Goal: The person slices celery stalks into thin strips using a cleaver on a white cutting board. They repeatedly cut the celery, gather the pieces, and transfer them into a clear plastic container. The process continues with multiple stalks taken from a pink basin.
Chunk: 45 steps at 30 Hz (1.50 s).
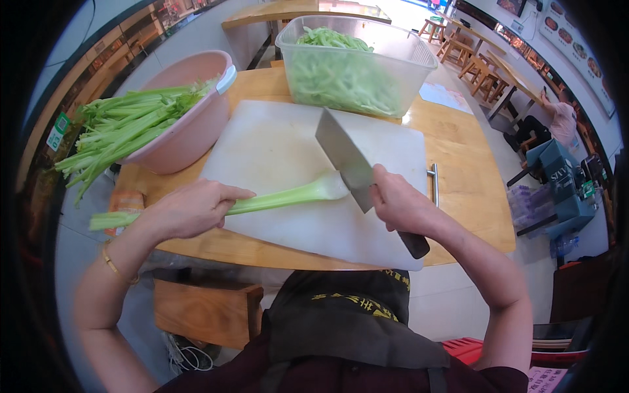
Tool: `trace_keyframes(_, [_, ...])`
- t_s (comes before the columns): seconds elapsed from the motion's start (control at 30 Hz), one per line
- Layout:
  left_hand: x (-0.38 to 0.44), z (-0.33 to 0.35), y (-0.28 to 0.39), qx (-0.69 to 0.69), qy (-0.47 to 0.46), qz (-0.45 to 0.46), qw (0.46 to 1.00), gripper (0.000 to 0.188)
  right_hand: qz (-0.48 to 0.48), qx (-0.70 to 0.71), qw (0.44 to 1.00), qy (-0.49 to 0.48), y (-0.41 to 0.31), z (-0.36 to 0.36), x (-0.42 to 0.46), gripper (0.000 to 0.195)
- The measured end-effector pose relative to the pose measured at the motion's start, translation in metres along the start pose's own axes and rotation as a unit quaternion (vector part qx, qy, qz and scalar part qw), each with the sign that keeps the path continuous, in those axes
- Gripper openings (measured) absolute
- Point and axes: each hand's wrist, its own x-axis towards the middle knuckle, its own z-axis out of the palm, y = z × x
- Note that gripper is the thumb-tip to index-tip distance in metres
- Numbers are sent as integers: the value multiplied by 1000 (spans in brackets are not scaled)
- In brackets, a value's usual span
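My left hand (196,209) grips a celery stalk (290,195) partway along its length. The stalk's pale base end lies over the white cutting board (265,142), while its cut green end sticks out past my left wrist. In my right hand (400,199) is a cleaver (346,159), held by its dark handle. Its broad blade stands just right of the stalk's base; whether blade and celery touch, I cannot tell. At the left, a pink plastic basin (191,132) holds many long celery stalks (132,123). Sliced celery (339,73) partly fills a clear plastic bin (413,73) behind the board.
The board rests on a wooden table (471,182) with a metal handle (435,184) beside its right edge. An orange packet (125,201) lies under the celery's far left end. A wooden stool (206,309) stands below. A person (560,118) sits at the right wall.
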Motion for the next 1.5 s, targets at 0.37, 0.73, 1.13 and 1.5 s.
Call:
trace_keyframes(0.37, [70, 38, -92, 50, 235, 189, 952, 27, -74, 667, 737, 77, 102, 22, -21, 9])
trace_keyframes(0.73, [178, 30, 70, 22, 111, 306, 945, 15, -108, 701, 693, 132, 117, 45, -35, 11])
trace_keyframes(1.13, [85, -124, -17, -155, 421, 268, 853, 16, -86, 680, 706, 177, 104, 48, -43, 10])
trace_keyframes(1.5, [74, 14, -16, 18, 284, 234, 930, 45, -100, 654, 723, 196, 99, 51, -41, 18])
